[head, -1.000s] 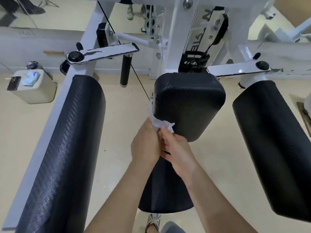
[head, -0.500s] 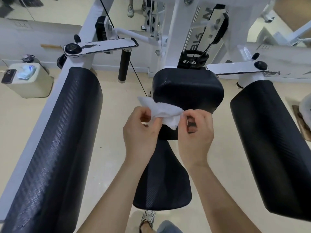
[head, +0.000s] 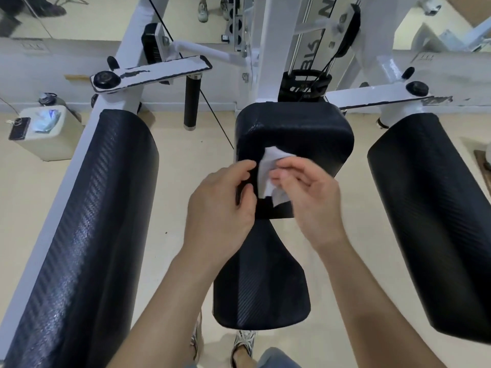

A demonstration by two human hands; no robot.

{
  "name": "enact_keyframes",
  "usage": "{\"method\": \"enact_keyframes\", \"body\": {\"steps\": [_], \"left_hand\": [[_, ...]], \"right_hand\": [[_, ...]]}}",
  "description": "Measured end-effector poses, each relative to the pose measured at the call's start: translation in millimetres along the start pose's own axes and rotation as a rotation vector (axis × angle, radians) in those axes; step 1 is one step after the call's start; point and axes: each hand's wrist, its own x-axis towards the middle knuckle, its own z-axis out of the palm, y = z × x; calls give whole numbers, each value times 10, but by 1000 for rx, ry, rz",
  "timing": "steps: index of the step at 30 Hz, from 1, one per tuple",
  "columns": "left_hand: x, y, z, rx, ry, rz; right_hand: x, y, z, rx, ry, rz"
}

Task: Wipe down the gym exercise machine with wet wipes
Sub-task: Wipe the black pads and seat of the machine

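Nearest me, below the back pad [head: 300,128], the seat pad [head: 263,288] runs down toward my shoes. Above it I have both hands raised in front of the back pad's lower front face. My right hand [head: 310,197] has its fingers curled, pinching the crumpled white wet wipe [head: 271,166], which hangs against the back pad's lower edge. My left hand [head: 223,197] is half curled, with thumb and forefinger at the wipe's left margin. From here I cannot tell whether it truly grips the wipe or only touches it. I judge I am rearranging the wipe, not wiping with it. That is the hazard: bunched like this, only a small patch would meet the vinyl, and I would leave streaks untouched. With one hand's hold doubtful, the wipe could also slip from a light pinch and drop onto the seat pad or the floor. Left and right of the back pad lie the long left arm pad [head: 87,221] and right arm pad [head: 435,208]. A thin cable [head: 212,110] slants just left of the back pad, where a wide stroke could snag. Behind the back pad rises the white frame [head: 268,49].
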Motion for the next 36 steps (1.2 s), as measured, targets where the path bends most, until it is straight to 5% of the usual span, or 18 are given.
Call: {"method": "enact_keyframes", "body": {"steps": [4,10,15,19,25,28,31,36], "left_hand": [[10,-48,65,-113,10,-69],[-36,-193,234,-164,-60,-182],[-90,-208,279,-105,-57,-167],[-58,105,260,-26,-83,192],[240,213,276,96,34,281],[248,170,244,57,185,297],[280,158,187,-51,255,231],[488,184,51,-204,258,32]], "right_hand": [[129,6,-240,102,-8,83],[-84,771,181,-184,-334,322],[165,142,-255,-75,-41,46],[217,-23,-326,111,16,-54],[377,-68,-239,-619,105,-719],[580,-153,-230,-885,73,-882],[731,-376,-76,-1021,-41,-892],[846,-693,97,-1053,-233,-600]]}}
